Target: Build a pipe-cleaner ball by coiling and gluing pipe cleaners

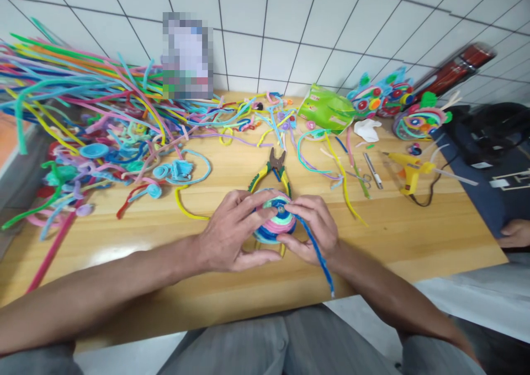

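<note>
Round striped coil [270, 227] of blue, pink and mint fuzzy stems sits at the centre of the head view, between the person's two hands, above the wooden table [165, 286]. At its 9 o'clock, the left hand [234, 231] grasps it, fingers laid over the top and thumb stretched out at the near edge. At 3 o'clock, the right hand [312, 228] grips its rim between thumb and bent fingers; whether these also pinch the loose blue stem [318, 253] is unclear. That stem trails from the coil toward 5 o'clock. Pliers [276, 166] point to 12 o'clock, their yellow-green handles spread and partly hidden by the coil. A green packet [325, 110] lies toward 1 o'clock, a yellow glue gun [411, 172] between 2 and 3, and a heap of coloured stems [111, 99] toward 10. Far off at 3 o'clock shows another person's hand [514, 234].
</note>
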`<state>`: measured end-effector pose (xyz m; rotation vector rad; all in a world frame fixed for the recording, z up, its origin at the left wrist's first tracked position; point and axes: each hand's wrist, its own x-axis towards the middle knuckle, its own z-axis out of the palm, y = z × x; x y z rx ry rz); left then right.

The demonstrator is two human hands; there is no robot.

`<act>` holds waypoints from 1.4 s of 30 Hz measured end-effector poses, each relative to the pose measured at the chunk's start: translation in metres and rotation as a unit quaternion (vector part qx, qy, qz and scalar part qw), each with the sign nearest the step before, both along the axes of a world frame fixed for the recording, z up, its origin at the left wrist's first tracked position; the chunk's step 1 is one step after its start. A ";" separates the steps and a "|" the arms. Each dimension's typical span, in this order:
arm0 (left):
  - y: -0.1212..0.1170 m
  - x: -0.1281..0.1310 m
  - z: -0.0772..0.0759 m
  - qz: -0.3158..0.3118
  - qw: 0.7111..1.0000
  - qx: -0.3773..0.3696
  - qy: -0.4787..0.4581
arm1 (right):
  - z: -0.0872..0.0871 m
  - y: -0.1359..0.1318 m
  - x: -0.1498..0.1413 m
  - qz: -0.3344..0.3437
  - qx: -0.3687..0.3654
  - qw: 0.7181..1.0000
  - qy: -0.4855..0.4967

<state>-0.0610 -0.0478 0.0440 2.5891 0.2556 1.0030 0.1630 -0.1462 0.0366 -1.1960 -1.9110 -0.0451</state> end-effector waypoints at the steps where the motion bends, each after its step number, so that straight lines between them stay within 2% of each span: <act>1: 0.001 0.000 0.000 -0.008 1.000 -0.021 -0.011 | 0.000 0.000 0.000 -0.003 0.001 1.000 0.000; 4: 0.002 0.000 -0.001 -0.017 0.998 -0.048 -0.028 | 0.001 0.000 -0.001 -0.010 -0.001 1.000 0.002; 10: 0.003 -0.002 -0.001 -0.025 0.999 -0.033 -0.005 | 0.002 0.000 -0.001 -0.007 -0.005 1.000 0.006; 16: 0.002 -0.004 0.010 -0.016 0.990 -0.140 0.001 | 0.001 0.001 -0.002 -0.004 -0.001 1.000 0.011; 25: 0.003 -0.001 0.000 0.014 1.000 0.001 0.018 | 0.001 0.000 0.000 -0.010 -0.013 1.000 0.005; 31: 0.002 0.000 -0.001 0.037 0.997 0.054 0.045 | 0.000 0.001 0.000 -0.012 -0.005 1.000 0.006; 34: 0.003 -0.001 0.000 0.041 0.996 0.057 0.048 | 0.000 0.002 0.000 -0.008 -0.003 1.000 0.008; 42: 0.003 0.001 0.002 0.028 0.999 0.008 0.039 | 0.002 0.001 -0.001 -0.008 -0.009 1.000 0.006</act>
